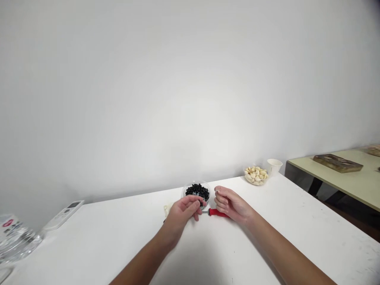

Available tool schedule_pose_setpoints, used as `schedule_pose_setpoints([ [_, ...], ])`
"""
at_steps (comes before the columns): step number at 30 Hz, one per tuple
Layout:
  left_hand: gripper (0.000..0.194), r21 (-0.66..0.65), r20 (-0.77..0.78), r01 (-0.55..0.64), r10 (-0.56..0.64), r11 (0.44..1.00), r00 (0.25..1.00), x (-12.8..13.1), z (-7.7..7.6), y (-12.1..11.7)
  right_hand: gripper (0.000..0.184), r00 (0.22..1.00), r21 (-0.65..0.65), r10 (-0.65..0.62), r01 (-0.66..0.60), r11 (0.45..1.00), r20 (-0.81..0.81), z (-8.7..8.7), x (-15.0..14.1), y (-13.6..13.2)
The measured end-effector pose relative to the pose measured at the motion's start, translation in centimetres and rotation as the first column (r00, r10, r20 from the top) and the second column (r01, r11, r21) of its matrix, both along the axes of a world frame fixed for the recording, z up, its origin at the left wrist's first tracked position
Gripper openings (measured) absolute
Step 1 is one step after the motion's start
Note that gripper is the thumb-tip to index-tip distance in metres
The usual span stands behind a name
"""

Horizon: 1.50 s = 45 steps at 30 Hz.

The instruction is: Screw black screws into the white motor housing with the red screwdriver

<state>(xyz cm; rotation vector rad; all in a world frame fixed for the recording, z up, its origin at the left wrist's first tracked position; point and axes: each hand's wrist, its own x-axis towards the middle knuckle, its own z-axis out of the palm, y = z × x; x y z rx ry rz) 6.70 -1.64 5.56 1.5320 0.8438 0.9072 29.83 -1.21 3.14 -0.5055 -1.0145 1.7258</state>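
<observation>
My left hand (pixel 184 211) hovers low over the white table (pixel 118 237), fingers curled and pinched on a small dark piece next to a clear bowl of small black pieces (pixel 197 190). My right hand (pixel 230 204) is beside it, fingers curled around the red handle of a small tool (pixel 215 212) whose metal tip points at my left fingers. The two hands nearly touch. A pale object (pixel 168 208) peeks out behind my left hand.
A clear bowl of pale peeled cloves (pixel 255 175) and a white paper cup (pixel 274 166) stand at the far right by the wall. A white remote (pixel 63 214) and a clear plastic bottle (pixel 16 239) lie at the left. A second table (pixel 341 178) bears a dark board (pixel 337 162).
</observation>
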Motion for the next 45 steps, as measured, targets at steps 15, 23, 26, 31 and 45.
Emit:
schedule_pose_setpoints([
  [15, 0.036, -0.051, 0.012, -0.004, 0.004, 0.999, 1.0, -1.5, -4.3, -2.4, 0.03, 0.908, 0.181, -0.214, 0.157, 0.971, 0.361, -2.5, -2.6, -2.0],
  [23, 0.019, 0.733, -0.449, 0.044, 0.434, 0.679, 0.781, -1.3, 0.5, 2.7, 0.028, 0.507, 0.518, -0.662, 0.414, 0.749, 0.552, -3.3, -3.4, -1.2],
  [26, 0.037, 0.797, -0.45, 0.009, 0.584, 0.603, 0.675, -1.8, -0.7, 4.3, 0.028, 0.482, 0.544, -0.672, 0.397, 0.739, 0.562, -3.3, -3.8, -0.8],
  [31, 0.044, 0.717, -0.492, -0.164, 0.658, 0.678, 0.57, -4.7, -3.4, 3.3, 0.024, 0.486, 0.59, -0.667, 0.327, 0.738, 0.565, -3.2, -3.4, -0.9],
  [45, 0.059, 0.896, -0.204, -0.034, 0.479, 0.442, 0.854, -3.0, -3.8, -1.1, 0.062, 0.737, 0.538, -0.332, -0.051, 0.841, 0.589, -0.4, -3.2, -3.5],
])
